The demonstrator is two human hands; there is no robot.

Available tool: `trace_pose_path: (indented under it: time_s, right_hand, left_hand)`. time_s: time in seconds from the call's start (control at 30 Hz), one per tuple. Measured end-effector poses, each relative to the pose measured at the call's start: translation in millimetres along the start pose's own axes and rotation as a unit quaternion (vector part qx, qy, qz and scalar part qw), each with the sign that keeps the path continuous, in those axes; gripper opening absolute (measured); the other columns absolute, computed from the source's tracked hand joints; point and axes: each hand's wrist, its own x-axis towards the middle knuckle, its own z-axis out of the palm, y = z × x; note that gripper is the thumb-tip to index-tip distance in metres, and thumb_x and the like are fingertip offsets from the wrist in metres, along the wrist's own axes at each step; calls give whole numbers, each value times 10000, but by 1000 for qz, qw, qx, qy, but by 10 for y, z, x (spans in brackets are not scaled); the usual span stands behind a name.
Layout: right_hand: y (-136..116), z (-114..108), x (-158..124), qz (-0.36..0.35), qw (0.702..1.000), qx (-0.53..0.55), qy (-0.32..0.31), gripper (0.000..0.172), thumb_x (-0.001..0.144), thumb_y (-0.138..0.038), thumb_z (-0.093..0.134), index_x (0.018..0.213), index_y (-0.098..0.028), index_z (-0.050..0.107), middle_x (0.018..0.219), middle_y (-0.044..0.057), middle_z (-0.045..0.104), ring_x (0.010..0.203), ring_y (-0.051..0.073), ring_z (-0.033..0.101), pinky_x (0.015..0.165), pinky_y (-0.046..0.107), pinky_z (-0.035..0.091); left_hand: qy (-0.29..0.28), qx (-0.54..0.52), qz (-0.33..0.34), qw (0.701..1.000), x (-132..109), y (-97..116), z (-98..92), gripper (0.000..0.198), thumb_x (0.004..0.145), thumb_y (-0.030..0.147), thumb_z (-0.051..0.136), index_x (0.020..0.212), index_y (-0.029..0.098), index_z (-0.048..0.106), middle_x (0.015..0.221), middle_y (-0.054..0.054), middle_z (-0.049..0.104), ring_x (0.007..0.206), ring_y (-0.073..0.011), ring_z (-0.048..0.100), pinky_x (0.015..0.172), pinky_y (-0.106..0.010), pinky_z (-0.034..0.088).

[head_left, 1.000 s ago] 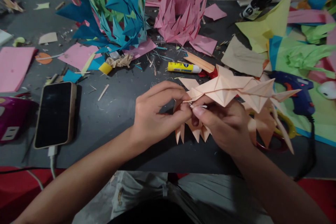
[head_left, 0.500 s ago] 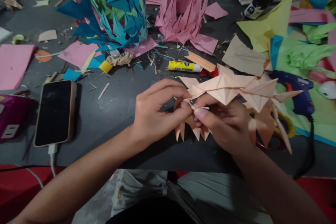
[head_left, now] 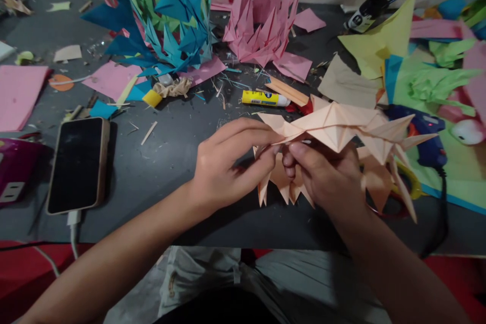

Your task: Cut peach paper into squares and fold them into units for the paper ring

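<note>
A ring of folded peach paper (head_left: pixel 337 126) with pointed spikes is in front of me, its upper band above my hands and more points hanging below. My left hand (head_left: pixel 235 162) is closed, fingers and thumb pinching the ring's near left edge. Close beside it, my right hand (head_left: pixel 322 172) is closed at the same edge, its thumb just under the band and its other fingers partly hidden by the paper. Between the fingertips a small pale sliver (head_left: pixel 307 142) shows; its kind I cannot make out.
Behind the ring lies a yellow glue stick (head_left: pixel 264 98). Blue-green (head_left: pixel 178 35) and pink (head_left: pixel 261 25) folded-paper pieces stand at the back. A phone (head_left: pixel 78 164) is on the left. A blue glue gun (head_left: pixel 425 131) and yellow-handled scissors (head_left: pixel 412 182) are on the right, among paper scraps.
The peach ring has shifted slightly right. My right thumb has moved up under the band, and the thin white piece that stuck out past it is now mostly hidden.
</note>
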Motion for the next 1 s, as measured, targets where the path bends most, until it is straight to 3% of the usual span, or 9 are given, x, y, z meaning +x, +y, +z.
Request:
trace_pose_path:
  time_s: [0.3,0.83,1.0]
  right_hand:
    - [-14,-13,-23,-3,999,-8,-47,53,764,-259,601,744,-214,583,567,-50,535,445,68,487,391,179,422]
    - [-65,-68,-37,-133,979,-106,-112,115,792,-143,552,812,-243,605,681,-31,596,525,84,518,458,210,421]
    - [-78,-117,-57,-128,972,-142,-133,182,812,-99,522,827,-266,594,653,-57,562,568,62,503,536,178,413]
  left_hand:
    - [-9,29,3,1000,-12,-28,-16,91,764,149,597,761,227,644,777,-21,676,698,-136,631,621,-258,527]
    - [3,69,39,997,-18,-50,3,64,778,165,600,787,206,648,771,-14,674,686,-112,633,615,-220,524]
    - [6,46,87,995,-21,-53,-6,51,748,97,622,787,96,655,743,-107,679,696,-115,627,672,-193,523]
